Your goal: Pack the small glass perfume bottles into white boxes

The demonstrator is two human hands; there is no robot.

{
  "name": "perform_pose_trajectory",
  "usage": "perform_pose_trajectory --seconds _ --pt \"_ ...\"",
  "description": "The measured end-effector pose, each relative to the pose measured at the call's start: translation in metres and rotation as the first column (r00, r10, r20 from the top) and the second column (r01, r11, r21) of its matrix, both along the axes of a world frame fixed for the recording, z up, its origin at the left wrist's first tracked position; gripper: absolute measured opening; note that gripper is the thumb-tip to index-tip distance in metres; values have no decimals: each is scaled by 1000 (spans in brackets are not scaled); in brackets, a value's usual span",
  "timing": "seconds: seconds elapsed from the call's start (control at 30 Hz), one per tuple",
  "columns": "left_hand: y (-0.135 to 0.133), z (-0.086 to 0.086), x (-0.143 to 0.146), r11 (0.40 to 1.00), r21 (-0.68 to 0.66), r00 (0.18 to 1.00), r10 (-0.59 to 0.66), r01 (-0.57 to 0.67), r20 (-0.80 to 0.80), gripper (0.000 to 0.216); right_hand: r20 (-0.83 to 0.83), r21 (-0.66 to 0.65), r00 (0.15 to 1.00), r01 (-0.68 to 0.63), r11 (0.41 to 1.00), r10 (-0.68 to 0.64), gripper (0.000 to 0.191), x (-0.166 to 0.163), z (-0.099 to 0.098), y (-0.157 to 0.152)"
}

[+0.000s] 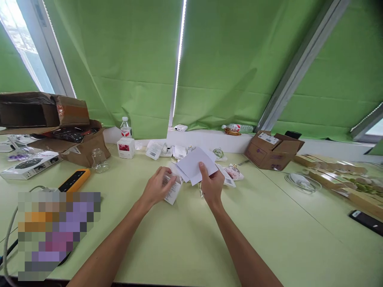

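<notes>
My right hand [212,184] is closed on a small stack of white cards [196,164], thumb on top, held a little above the pale green table [185,239]. My left hand [158,187] rests on the table with its fingers curled over a small white packet with a barcode label [172,194]. More labelled white packets [154,150] lie scattered just beyond both hands. A small shiny item [201,190] shows under my right hand; I cannot make out what it is.
An open brown carton [271,149] stands at the right, torn cardboard boxes [60,127] at the left. A small white box with a red picture [125,147], a clear jar [99,160], an orange device [74,180], water bottles [126,127], a coiled white cable [301,181] and flat long boxes [335,175] lie around.
</notes>
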State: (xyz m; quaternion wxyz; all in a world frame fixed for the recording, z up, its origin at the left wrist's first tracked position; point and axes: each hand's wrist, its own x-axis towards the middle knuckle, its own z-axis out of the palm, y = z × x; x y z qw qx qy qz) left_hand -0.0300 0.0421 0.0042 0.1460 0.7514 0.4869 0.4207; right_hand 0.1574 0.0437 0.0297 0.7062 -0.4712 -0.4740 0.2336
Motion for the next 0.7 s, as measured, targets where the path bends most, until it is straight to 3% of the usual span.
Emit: perform_pose_trajectory --seconds 0.2,0.7 --pt "-8 4 8 998 37 997 -47 49 -60 26 -119 57 993 -15 998 22 43 -1 5 -5" --pt "-20 6 22 986 75 988 -142 147 -68 39 -6 69 998 -63 996 64 34 -11 2 -16"
